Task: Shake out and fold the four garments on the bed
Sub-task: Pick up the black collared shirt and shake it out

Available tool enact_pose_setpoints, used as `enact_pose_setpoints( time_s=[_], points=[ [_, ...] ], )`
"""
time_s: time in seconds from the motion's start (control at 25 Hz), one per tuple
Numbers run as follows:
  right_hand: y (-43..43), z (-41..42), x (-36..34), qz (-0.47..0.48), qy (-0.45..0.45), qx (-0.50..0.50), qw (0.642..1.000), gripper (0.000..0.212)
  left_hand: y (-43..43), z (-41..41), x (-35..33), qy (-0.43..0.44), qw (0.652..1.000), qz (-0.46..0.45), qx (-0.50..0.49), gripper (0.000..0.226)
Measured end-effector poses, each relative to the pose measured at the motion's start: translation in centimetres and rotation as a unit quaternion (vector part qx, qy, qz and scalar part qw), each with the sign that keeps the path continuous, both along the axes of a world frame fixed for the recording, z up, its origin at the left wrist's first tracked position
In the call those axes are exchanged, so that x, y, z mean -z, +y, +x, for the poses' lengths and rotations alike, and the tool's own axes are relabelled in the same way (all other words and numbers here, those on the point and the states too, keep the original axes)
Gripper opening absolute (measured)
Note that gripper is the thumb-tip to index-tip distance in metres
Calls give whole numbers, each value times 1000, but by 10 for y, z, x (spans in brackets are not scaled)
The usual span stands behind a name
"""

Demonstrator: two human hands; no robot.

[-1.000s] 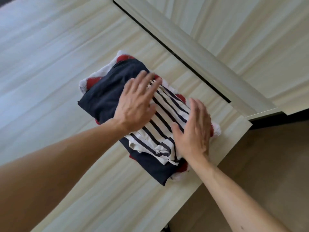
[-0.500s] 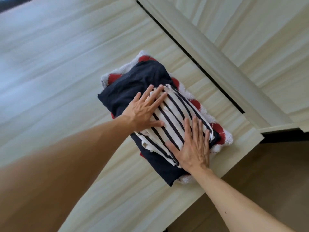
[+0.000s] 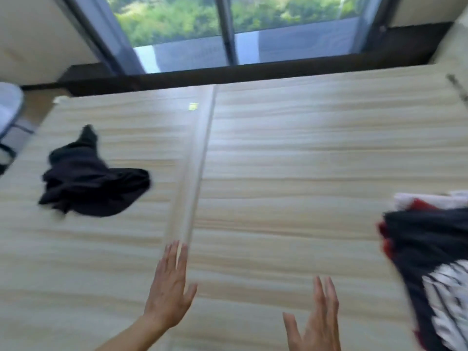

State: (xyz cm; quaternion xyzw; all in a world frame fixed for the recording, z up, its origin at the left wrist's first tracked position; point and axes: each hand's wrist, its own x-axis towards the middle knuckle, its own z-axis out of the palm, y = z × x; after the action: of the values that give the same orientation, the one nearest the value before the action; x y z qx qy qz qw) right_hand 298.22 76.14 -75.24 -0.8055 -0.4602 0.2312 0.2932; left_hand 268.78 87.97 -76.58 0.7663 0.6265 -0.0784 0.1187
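Garments show in two spots on the bed (image 3: pixel 304 160): a black garment (image 3: pixel 93 178), soft and crumpled into a loose heap, lies far to our left, and a folded stack (image 3: pixel 417 239) sits at the right edge, blurred, with white-and-red fleecy cloth lowest, dark navy above it and black-and-white stripes on top. We see the bed's pale, wood-grained surface, with a straight raised ridge (image 3: pixel 200 160) down its middle. Our left hand (image 3: pixel 169 295) and right hand (image 3: pixel 319 323) are spread flat over it, fingers straight, holding nothing. A window (image 3: pixel 228 29) lies beyond.
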Motion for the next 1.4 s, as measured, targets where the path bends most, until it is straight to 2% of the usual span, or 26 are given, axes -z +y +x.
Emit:
enact_pose_setpoints(
  time_s=[0.16, 0.24, 0.36, 0.52, 0.68, 0.72, 0.76, 0.8, 0.88, 0.96, 1.0, 1.08, 1.16, 1.2, 1.28, 1.32, 1.4],
  points=[
    [58, -148, 23, -15, 32, -53, 998, 93, 52, -142, 10, 50, 989, -30, -134, 88],
    [80, -213, 34, -43, 58, -101, 992, 96, 88, -190, 14, 59, 983, -45, -170, 86],
    [128, -310, 55, -53, 62, -159, 984, 93, 149, -255, 34, 74, 986, -30, -144, 85],
    [188, -385, 84, -66, 55, -175, 981, 87, 244, -288, 60, 99, 992, 15, -79, 88],
    [234, -416, 107, -71, 45, -188, 978, 85, 312, -309, 99, 31, 994, -11, -107, 112],
    [239, -418, 110, -72, 42, -188, 979, 85, 318, -312, 105, 23, 995, -8, -100, 111],
    [244, -418, 111, -74, 36, -187, 979, 84, 318, -315, 109, 28, 996, 15, -87, 102],
    [249, -418, 109, -72, 30, -186, 979, 83, 315, -317, 110, 34, 996, 44, -70, 82],
    [261, -419, 99, -39, 23, -177, 983, 78, 301, -317, 106, -43, 994, 91, -53, 35],
    [279, -423, 78, 20, 34, -149, 988, 73, 259, -307, 102, -126, 987, 95, -6, 16],
    [290, -428, 67, 37, 47, -137, 989, 71, 229, -296, 103, -152, 985, 69, 33, 16],
    [311, -442, 53, 22, 69, -156, 985, 69, 160, -267, 105, -203, 974, -39, 96, 19],
    [316, -457, 57, -62, 62, -223, 971, 79, 91, -232, 104, -249, 936, -179, 172, 32],
    [310, -461, 64, -127, 32, -257, 958, 86, 64, -221, 107, -262, 927, -193, 185, 41],
    [283, -455, 84, -201, -77, -300, 929, 88, 32, -222, 106, -314, 935, -135, 98, 47],
    [269, -447, 92, -181, -123, -315, 924, 77, 27, -233, 99, -358, 929, -95, 20, 40],
    [245, -424, 98, -114, -151, -337, 922, 42, 33, -261, 86, -401, 913, 10, -69, 19]
  ],
)
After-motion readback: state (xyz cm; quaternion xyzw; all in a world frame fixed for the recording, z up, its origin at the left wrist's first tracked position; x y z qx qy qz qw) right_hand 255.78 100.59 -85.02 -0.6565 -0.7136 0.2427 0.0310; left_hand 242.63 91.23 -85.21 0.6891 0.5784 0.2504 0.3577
